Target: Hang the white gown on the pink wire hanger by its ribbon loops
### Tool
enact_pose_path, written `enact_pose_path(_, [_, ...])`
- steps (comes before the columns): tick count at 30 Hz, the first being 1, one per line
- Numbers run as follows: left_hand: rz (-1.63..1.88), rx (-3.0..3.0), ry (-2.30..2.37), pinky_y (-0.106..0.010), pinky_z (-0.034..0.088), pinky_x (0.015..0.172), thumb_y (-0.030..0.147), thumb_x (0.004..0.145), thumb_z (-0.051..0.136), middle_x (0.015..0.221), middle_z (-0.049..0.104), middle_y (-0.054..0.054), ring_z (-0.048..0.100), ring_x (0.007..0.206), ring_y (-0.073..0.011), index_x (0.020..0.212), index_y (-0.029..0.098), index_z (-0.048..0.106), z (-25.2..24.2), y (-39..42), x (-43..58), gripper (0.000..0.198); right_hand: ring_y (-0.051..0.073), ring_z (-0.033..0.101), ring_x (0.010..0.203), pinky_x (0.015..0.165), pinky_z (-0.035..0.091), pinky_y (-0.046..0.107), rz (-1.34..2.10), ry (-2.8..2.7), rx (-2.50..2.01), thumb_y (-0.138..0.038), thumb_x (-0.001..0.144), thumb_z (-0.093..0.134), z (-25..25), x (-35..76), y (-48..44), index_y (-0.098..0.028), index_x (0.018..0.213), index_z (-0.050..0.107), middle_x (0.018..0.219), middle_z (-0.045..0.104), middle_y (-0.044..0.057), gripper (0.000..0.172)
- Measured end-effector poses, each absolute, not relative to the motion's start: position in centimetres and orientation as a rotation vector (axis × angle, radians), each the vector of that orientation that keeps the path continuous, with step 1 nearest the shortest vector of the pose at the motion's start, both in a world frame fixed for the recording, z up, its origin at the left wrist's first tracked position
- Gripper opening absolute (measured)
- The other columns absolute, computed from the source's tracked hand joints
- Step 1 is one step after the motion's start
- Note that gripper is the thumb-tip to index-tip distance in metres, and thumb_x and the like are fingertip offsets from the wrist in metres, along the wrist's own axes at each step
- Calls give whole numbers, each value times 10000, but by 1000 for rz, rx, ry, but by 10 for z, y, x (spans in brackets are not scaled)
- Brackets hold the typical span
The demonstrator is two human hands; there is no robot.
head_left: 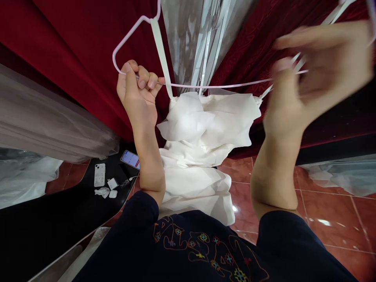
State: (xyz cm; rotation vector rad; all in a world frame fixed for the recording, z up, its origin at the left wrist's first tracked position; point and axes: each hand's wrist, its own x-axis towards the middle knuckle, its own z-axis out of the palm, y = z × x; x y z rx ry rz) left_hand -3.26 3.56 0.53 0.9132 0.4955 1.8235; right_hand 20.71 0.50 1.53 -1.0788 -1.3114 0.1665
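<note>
White dress [207,121] hangs by straps [161,55] below the pink hanger [226,86], whose lower edge the left hand [137,92] grasps near the left corner, while the blurred right hand [320,76] stands wide, contact unclear, so uneven tilting could slip a strap off.

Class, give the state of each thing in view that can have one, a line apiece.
Left hand: closed round hanger
Right hand: open, blurred
Hanger: bar nearly level
Garment: hanging by straps
Phone: face up, screen lit
White phone: back up
Red curtain: hanging in folds
Floor: shiny
</note>
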Motion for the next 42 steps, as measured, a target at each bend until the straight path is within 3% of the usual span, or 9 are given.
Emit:
enact_pose_path(3, [1887, 937, 528, -325, 486, 686, 227, 1030, 376, 662, 255, 18, 367, 598, -96, 802, 168, 480, 9, 31, -29, 257, 124, 627, 927, 872, 510, 353, 191, -1676, -990, -374, 885, 533, -6, 184, 5, -256, 1077, 626, 995, 648, 23, 244])
enact_pose_path(7, [1928, 961, 549, -330, 491, 690, 193, 1026, 364, 659, 255, 21, 390, 577, -94, 808, 170, 490, 12, 22, -25, 252, 131, 569, 804, 899, 461, 430, -38, -1640, -1147, -436, 886, 510, -31, 170, 11, -254, 935, 601, 874, 637, 1, 209])
enact_pose_path(14, [1907, 1110, 703, -343, 490, 873, 198, 983, 469, 992, 554, -47, 575, 908, -156, 931, 203, 599, -4, 9, -3, 140, 140, 527, 821, 906, 462, 391, -22, -1599, -1254, -502, 894, 460, -24, 167, 8, -276, 832, 555, 846, 611, 15, 253])
enact_pose_path(18, [1851, 1340, 924, -359, 441, 923, 215, 963, 522, 960, 644, -67, 586, 967, -203, 900, 204, 688, -16, -2, 6, 178, 135, 522, 813, 915, 475, 398, -37, -1618, -1289, -508, 904, 434, -24, 166, 8, -272, 826, 536, 831, 603, 11, 268])
enact_pose_path(24, [1655, 1379, 1059, -329, 398, 575, 315, 922, 584, 807, 638, -59, 550, 636, -181, 833, 242, 696, 12, -27, -4, 161, 141, 543, 843, 911, 492, 401, -28, -1596, -1286, -516, 891, 460, -29, 169, 13, -274, 820, 541, 837, 616, 11, 265])
enact_pose_path(28, [1682, 1226, 817, -300, 359, 473, 374, 971, 457, 1046, 635, -61, 565, 717, -193, 1009, 230, 697, 58, -31, -31, 282, 133, 546, 808, 890, 502, 407, 26, -1562, -1201, -523, 873, 495, -30, 172, 17, -249, 798, 559, 838, 608, 12, 291])
enact_pose_path(32, [1774, 1159, 621, -339, 501, 546, 286, 1032, 151, 1300, 612, 20, 550, 1108, -276, 1069, 218, 665, 72, -19, -64, 519, 131, 550, 780, 923, 500, 435, 2, -1550, -1175, -553, 858, 503, -32, 180, 18, -237, 783, 572, 796, 596, 8, 332])
enact_pose_path(37, [2150, 1192, 1091, -425, 541, 779, 380, 919, 556, 1227, 654, -20, 634, 1017, -273, 1064, 243, 659, 28, -2, -58, 224, 135, 563, 795, 948, 502, 444, -10, -1561, -1190, -568, 860, 485, -34, 181, 19, -238, 787, 578, 787, 592, 13, 351])
enact_pose_path(42, [1825, 1079, 701, -363, 448, 1047, 482, 1001, 370, 1246, 617, -69, 604, 1165, -202, 1083, 225, 626, 10, -5, -16, 372, 132, 574, 850, 940, 497, 427, 67, -1539, -1165, -522, 869, 504, -35, 167, 19, -227, 808, 566, 830, 592, 11, 308])
